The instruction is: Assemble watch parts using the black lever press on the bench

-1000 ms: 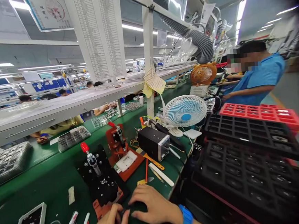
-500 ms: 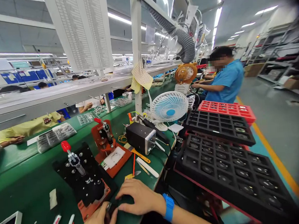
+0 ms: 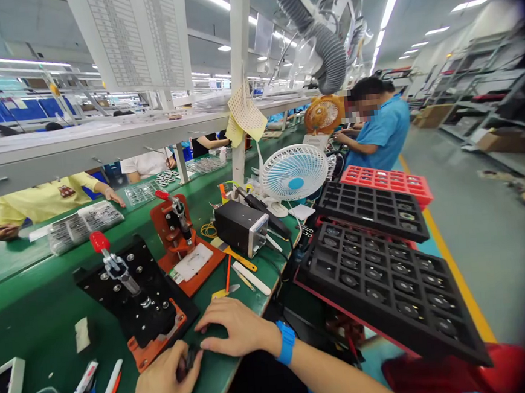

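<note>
A small dark object (image 3: pixel 191 357) is pinched between the thumb and bent fingers of the left hand (image 3: pixel 163 383); its exact shape cannot be told, as most of it is covered. It is held low over the green work surface (image 3: pixel 35 314), near the table's front edge, just beside the black metal clamp fixture with a red-tipped lever (image 3: pixel 140 321).

The right hand (image 3: pixel 234 326) is placed palm down beside it, fingers bent and thumb set apart from them. The thumb tip is brought close to the dark object; whether it is touched cannot be told. A bright blue band (image 3: pixel 285 342) is worn on the right wrist.

Beyond the right hand, a flat white plastic tool (image 3: pixel 251 278) and a thin orange stick (image 3: pixel 227 274) are laid out near a black box-shaped device with a silvery front (image 3: pixel 240 227). An orange-red clamp fixture (image 3: pixel 158 220) is seen behind the black one. To the right, a black compartmented tray (image 3: pixel 323 269) is filled with round dark parts.
</note>
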Demonstrator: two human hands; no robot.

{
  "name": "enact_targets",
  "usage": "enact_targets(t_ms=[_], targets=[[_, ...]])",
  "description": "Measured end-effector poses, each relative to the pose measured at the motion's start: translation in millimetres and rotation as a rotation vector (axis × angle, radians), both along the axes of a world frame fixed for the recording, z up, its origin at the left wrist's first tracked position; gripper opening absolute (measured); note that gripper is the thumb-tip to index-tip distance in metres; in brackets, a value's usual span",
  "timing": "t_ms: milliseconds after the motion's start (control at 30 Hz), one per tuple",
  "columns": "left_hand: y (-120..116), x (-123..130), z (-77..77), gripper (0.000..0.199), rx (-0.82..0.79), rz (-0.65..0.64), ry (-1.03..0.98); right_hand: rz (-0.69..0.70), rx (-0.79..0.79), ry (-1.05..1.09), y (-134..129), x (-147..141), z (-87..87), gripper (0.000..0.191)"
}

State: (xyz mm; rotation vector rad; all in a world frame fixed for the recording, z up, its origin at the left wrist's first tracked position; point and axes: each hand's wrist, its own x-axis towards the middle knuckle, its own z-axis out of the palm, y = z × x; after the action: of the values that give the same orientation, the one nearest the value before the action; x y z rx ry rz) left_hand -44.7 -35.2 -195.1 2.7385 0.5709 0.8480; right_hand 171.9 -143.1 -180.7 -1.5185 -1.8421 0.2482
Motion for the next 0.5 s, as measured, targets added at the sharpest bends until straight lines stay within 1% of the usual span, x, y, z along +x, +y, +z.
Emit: enact_targets(t_ms=[133,333,433,500], targets=[[0,2,4.0,0.054,0.021,-0.011,-0.024,-0.001,-0.037,-0.017,0,1,1.0,0.033],[-4,5,21.0,0.057,0.000,-0.068,0.001,0.001,-0.037,0.004,-1,1,1.0,0.036],[-6,7,26.8,0.053,-0.023,-0.116,-0.022,-0.015,-0.057,0.040,-2,1,2.1,0.042],[-6,8,28.1,0.048,-0.039,-0.156,-0.029,-0.033,-0.073,0.063,-2,1,2.6,0.045]])
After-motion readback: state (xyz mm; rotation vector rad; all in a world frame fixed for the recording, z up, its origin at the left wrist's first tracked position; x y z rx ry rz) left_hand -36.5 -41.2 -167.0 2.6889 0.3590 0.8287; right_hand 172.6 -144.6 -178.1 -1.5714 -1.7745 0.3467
